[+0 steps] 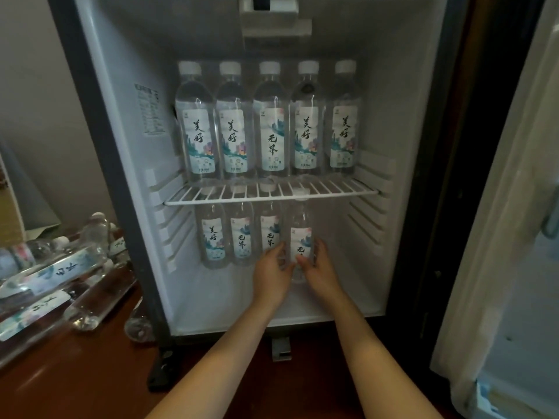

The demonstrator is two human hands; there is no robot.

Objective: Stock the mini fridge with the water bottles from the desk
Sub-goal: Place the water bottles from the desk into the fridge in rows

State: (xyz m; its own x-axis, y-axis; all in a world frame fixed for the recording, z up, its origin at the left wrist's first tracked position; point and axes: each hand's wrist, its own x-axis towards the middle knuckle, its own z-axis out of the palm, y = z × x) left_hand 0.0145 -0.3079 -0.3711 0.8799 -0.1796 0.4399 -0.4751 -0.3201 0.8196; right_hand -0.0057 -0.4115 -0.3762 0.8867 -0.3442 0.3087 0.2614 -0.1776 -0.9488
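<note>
I see the open mini fridge (121,122) with five clear, white-capped water bottles (270,119) upright on its wire shelf (272,193), four more upright below, the rightmost bottle (300,240) held between both hands, and others (54,270) lying on the tabletop (75,364).

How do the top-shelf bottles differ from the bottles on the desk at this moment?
The top-shelf bottles stand upright; the bottles on the desk lie on their sides. The shelf ones form a neat row of five with labels facing out; the desk ones are heaped at varied angles. The shelf ones are inside the fridge; the desk ones wait outside. Both groups are clear, white-capped bottles with similar labels.
</note>
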